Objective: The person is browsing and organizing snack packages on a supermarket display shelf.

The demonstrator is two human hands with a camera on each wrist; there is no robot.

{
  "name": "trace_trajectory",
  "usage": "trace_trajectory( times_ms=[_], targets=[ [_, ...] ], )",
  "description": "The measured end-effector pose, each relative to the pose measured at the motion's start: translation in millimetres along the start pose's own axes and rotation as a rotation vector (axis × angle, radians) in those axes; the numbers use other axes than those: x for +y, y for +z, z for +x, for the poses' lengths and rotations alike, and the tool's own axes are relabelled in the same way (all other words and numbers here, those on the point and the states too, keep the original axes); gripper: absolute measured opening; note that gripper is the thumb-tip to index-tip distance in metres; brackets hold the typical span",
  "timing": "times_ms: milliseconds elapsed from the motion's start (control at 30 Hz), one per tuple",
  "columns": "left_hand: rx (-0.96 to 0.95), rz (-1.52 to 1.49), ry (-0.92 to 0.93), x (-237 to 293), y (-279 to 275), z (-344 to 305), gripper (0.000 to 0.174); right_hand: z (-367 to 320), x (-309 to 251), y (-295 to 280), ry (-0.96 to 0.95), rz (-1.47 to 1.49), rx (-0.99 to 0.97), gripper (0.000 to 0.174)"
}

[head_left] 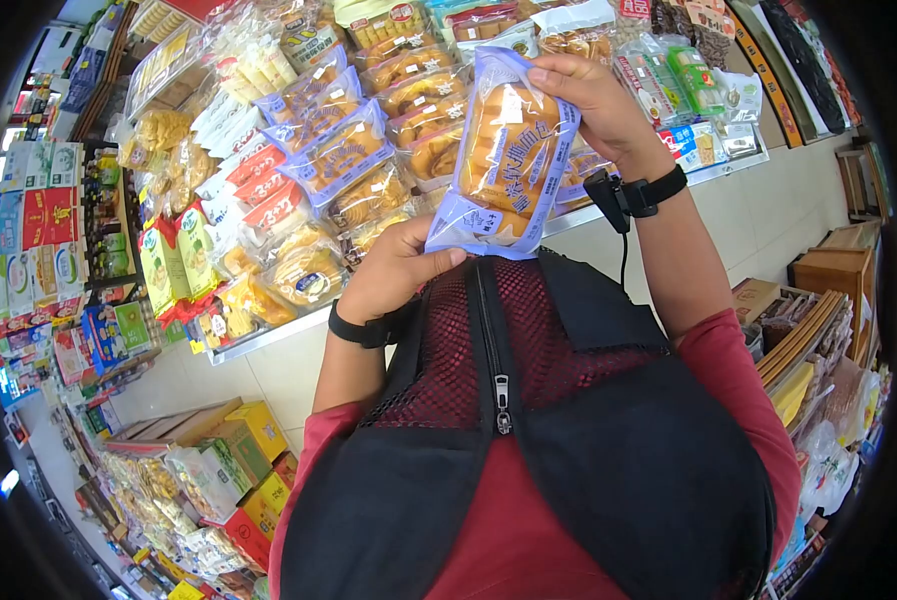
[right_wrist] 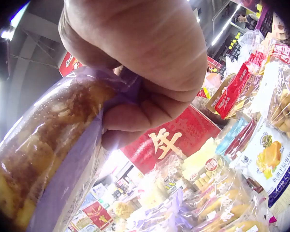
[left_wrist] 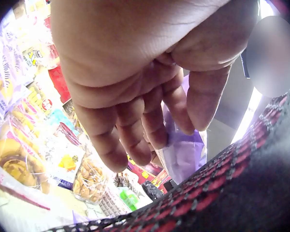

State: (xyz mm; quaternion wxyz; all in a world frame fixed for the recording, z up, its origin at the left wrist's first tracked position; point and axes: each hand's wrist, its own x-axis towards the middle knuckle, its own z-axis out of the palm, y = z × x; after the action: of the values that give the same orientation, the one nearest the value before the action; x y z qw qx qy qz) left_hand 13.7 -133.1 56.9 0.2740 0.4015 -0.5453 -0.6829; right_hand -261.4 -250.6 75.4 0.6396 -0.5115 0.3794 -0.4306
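I hold a purple-edged clear bag of golden bread (head_left: pixel 508 150) up in front of a shop shelf with both hands. My right hand (head_left: pixel 560 88) pinches the bag's top edge, fingers over the front; in the right wrist view this right hand (right_wrist: pixel 135 96) curls round the bag (right_wrist: pixel 48 150). My left hand (head_left: pixel 436 252) grips the bag's bottom edge from below. The left wrist view shows its curled fingers (left_wrist: pixel 135 135) with the purple wrapper (left_wrist: pixel 186 157) behind them.
The white shelf edge (head_left: pixel 268 335) carries several similar bread bags (head_left: pixel 343 155) and snack packs (head_left: pixel 173 255). Cartons of goods (head_left: pixel 233 450) stand on the floor at lower left, wooden crates (head_left: pixel 828 270) at right. A black mesh vest (head_left: pixel 528 400) fills the foreground.
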Motion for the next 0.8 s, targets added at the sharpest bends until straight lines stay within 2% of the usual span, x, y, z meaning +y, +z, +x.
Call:
trace_trajectory(
  times_ms=[800],
  targets=[
    [0.0, -0.001, 0.025, 2.1, 1.9, -0.4, 0.023, 0.6, 0.1, -1.5, -0.006, 0.025, -0.011, 0.026]
  ],
)
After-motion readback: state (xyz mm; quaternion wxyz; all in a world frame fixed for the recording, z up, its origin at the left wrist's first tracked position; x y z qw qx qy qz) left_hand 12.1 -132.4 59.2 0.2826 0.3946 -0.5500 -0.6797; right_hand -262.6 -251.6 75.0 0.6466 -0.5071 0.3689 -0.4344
